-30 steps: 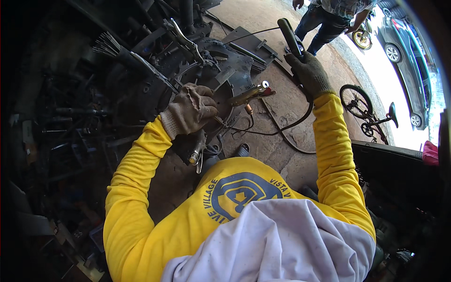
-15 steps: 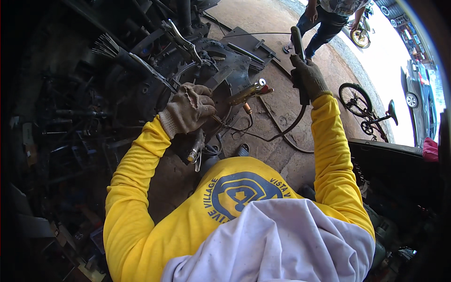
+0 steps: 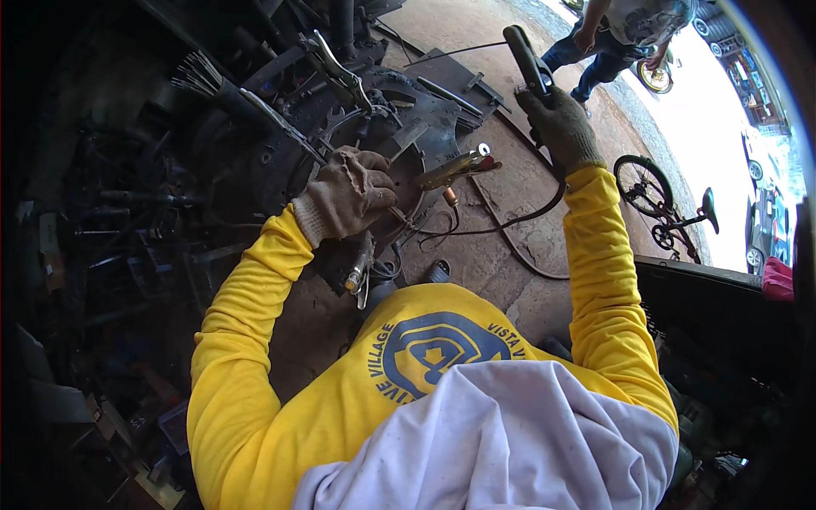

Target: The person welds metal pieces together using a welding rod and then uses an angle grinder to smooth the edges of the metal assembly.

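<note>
My right hand [image 3: 557, 127], in a brown work glove, is closed around the dark handle of a welding electrode holder [image 3: 529, 58], raised and tilted to the left. A black cable [image 3: 531, 217] loops down below it. My left hand [image 3: 347, 191], in a torn glove, has curled fingers by the edge of a dark round metal worktable [image 3: 425, 127]; what lies inside them is hidden. Beside it a brass-coloured clamp [image 3: 450, 170] grips the table's edge. Locking pliers [image 3: 338, 75] stand on the table, and a bundle of thin rods [image 3: 200, 75] sticks up at its left.
Another clamp [image 3: 359, 268] hangs below my left hand. Dark metal frames and scrap [image 3: 136, 204] crowd the left side. A flat steel plate [image 3: 463, 76] lies beyond the table. Another person [image 3: 599, 42] stands at the far right, near a bicycle [image 3: 663, 200]. Cables cross the concrete floor.
My right hand has moved slightly up and left, tipping the electrode holder leftward. The other person has shifted to the right in the view. My left hand stays by the table.
</note>
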Available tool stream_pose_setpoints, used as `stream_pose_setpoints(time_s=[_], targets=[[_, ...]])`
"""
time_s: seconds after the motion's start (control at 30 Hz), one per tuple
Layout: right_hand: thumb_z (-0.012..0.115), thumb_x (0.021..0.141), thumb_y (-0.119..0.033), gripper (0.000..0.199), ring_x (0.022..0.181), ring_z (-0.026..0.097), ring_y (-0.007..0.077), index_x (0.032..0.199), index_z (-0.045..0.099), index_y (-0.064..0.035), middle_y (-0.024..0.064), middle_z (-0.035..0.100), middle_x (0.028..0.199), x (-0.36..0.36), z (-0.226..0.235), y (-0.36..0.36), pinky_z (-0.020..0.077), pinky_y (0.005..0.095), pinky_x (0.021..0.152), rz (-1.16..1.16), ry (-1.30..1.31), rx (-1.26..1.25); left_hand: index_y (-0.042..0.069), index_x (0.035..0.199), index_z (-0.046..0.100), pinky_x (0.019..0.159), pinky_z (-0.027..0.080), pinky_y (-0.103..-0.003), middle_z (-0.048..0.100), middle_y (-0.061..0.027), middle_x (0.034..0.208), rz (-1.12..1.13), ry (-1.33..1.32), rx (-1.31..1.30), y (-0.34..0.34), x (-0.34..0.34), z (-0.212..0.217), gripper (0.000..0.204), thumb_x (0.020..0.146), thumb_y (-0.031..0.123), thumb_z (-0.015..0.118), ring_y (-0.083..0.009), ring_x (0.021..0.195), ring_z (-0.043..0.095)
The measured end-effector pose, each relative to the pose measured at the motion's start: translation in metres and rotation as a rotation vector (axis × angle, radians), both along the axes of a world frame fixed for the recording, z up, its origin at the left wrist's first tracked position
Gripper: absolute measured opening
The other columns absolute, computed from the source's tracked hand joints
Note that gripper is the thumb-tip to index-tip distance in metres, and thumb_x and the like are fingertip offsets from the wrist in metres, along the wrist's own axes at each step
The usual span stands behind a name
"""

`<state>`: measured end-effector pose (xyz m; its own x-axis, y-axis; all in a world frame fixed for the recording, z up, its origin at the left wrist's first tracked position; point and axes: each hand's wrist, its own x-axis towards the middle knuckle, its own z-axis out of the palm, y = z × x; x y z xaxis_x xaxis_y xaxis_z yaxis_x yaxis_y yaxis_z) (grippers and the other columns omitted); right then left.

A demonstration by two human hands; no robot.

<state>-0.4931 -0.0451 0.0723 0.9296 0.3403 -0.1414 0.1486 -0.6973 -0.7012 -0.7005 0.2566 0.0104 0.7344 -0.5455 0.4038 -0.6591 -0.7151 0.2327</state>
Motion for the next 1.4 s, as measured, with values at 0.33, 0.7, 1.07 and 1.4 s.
stream_pose_setpoints(time_s=[0.33, 0.7, 1.07, 1.4], targets=[[0.072, 0.096, -0.044, 0.047, 0.058, 0.056, 0.0103, 0.109, 0.064, 0.001, 0.001, 0.055, 0.073, 0.01, -0.004, -0.005, 0.0459, 0.0276, 0.051, 0.005, -0.005, 0.045, 0.018, 0.087, 0.075, 0.09, 0.051, -0.044, 0.075, 0.0015, 0.097, 0.005, 0.029, 0.027, 0.002, 0.001, -0.002, 0.016, 0.073, 0.024, 0.081, -0.0258, 0.105, 0.069], [0.066, 0.094, -0.058, 0.06, 0.063, 0.065, 0.0179, 0.102, 0.07, 0.0012, 0.0068, 0.065, 0.072, 0.016, -0.001, -0.006, 0.05, 0.035, 0.06, 0.003, -0.099, -0.002, 0.019, 0.089, 0.074, 0.089, 0.05, -0.044, 0.074, 0.0035, 0.097, 0.012, -0.004, 0.033, 0.002, 0.0, 0.0, 0.015, 0.075, 0.024, 0.079, -0.0251, 0.105, 0.069], [0.07, 0.095, -0.05, 0.052, 0.058, 0.059, 0.0132, 0.107, 0.066, 0.0009, 0.0044, 0.061, 0.069, -0.005, 0.015, 0.009, 0.0474, 0.0305, 0.055, 0.042, 0.007, -0.033, 0.018, 0.088, 0.075, 0.089, 0.05, -0.044, 0.075, 0.0021, 0.097, 0.003, 0.0, 0.022, 0.002, 0.0, -0.001, 0.015, 0.075, 0.024, 0.079, -0.0259, 0.105, 0.069], [0.069, 0.094, -0.053, 0.055, 0.065, 0.06, 0.0157, 0.107, 0.068, 0.0001, 0.0055, 0.063, 0.074, -0.014, 0.005, 0.004, 0.047, 0.0339, 0.061, 0.016, -0.017, -0.114, 0.017, 0.086, 0.074, 0.09, 0.05, -0.043, 0.074, 0.0018, 0.095, 0.006, 0.0, 0.045, 0.001, 0.0, 0.003, 0.014, 0.075, 0.025, 0.078, -0.0253, 0.105, 0.069]])
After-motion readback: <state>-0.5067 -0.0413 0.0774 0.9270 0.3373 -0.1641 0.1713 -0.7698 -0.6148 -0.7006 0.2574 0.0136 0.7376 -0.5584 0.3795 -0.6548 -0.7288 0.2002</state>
